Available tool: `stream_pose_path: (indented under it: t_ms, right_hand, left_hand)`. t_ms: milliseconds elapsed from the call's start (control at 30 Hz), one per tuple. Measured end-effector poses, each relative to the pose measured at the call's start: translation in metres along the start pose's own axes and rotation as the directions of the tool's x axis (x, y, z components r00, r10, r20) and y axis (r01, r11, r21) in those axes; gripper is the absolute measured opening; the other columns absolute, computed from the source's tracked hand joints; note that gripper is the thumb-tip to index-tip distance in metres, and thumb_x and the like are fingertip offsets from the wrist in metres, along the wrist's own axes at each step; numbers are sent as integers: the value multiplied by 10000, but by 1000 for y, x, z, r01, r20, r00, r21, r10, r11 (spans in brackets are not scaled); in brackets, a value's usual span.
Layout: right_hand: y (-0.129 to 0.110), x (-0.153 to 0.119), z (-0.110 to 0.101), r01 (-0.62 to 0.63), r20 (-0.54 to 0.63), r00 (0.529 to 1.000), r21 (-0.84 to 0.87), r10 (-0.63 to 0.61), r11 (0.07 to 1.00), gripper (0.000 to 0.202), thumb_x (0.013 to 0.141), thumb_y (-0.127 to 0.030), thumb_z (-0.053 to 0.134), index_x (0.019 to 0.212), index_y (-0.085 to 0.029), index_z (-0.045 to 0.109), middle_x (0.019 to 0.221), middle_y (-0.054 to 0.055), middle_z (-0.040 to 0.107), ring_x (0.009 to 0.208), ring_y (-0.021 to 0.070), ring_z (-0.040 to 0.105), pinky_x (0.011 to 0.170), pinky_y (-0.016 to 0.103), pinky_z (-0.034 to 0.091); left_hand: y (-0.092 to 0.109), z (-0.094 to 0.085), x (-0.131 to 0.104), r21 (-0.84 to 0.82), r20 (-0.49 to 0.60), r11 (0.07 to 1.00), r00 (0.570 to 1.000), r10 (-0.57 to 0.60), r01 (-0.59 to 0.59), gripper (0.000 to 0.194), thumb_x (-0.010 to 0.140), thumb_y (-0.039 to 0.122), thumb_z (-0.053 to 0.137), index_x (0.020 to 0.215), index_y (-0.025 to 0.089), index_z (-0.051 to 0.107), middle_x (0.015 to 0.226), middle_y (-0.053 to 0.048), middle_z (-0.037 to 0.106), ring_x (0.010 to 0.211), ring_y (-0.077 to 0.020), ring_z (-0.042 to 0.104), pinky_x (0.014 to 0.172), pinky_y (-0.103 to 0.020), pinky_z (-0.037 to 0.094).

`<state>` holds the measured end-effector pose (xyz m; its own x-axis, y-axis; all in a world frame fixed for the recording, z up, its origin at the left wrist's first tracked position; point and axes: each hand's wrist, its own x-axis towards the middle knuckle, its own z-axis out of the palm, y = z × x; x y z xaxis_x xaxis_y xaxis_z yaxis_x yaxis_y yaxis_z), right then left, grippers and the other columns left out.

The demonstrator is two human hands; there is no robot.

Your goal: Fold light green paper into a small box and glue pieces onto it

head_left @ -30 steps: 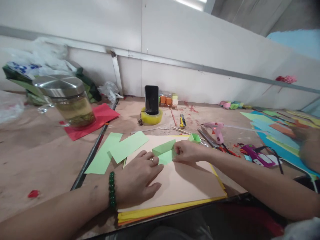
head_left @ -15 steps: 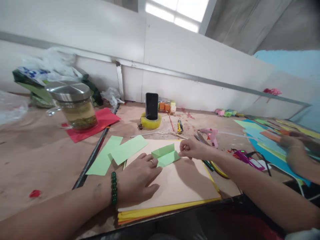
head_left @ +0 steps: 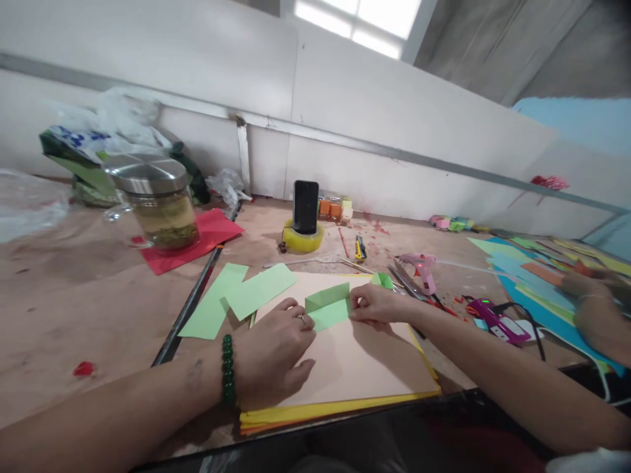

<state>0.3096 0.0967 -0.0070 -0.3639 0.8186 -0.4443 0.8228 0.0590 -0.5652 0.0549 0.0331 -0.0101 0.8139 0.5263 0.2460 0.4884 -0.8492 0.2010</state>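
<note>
A piece of light green paper (head_left: 329, 314), with its back part folded up, lies on a stack of pale paper sheets (head_left: 365, 368). My left hand (head_left: 273, 351), wearing a ring and a green bead bracelet, holds the paper's left end down under curled fingers; its thumb stands apart. At the right end, my right hand (head_left: 375, 303) pinches the same paper between thumb and fingers. Two flat green paper pieces (head_left: 263, 290) overlap beyond my left hand. Just behind my right hand sits a small folded green paper piece (head_left: 382, 280).
A lidded glass mug (head_left: 165, 213) stands on red paper at left. A phone (head_left: 305, 207) leans in a yellow tape roll (head_left: 303, 240). Right of it lie a cutter knife (head_left: 361, 247), a pink glue gun (head_left: 422, 268) and a purple device (head_left: 497, 322). Another person's hands (head_left: 594, 302) work at far right.
My right hand has shifted slightly left and down along the paper's right end. The small folded green piece behind it now shows. The whole view has shifted slightly.
</note>
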Motion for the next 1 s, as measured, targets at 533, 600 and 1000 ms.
stream_pose_path:
  t_ms: [533, 600, 1000]
  right_hand:
    - [-21, 12, 17, 440, -290, 776, -387, -560, 810, 84, 769, -100, 607, 747, -166, 656, 764, 29, 642, 732, 161, 585, 667, 254, 442]
    - [-18, 7, 24, 526, -265, 664, -499, -699, 689, 111, 809, -103, 564, 787, -176, 644, 822, 55, 651, 760, 172, 575, 684, 269, 443]
    - [-22, -1, 38, 393, -528, 779, -7, -337, 920, 125, 736, -162, 510, 649, -198, 429, 581, -52, 437, 549, 103, 394, 515, 216, 312]
  left_hand:
    - [-16, 14, 0, -25, -306, 999, 951, -49, 43, 197, 800, 132, 545, 985, 185, 590, 1016, -91, 640, 948, -238, 569, 861, -399, 457]
    - [-20, 18, 0, -33, -349, 993, 930, -115, 110, 385, 794, 124, 565, 1171, 191, 523, 1113, -110, 614, 1026, -263, 554, 876, -421, 467]
    - [-17, 16, -1, 9, -376, 995, 922, -91, 102, 133, 850, 172, 498, 948, 192, 586, 797, -57, 636, 755, -219, 593, 701, -354, 501]
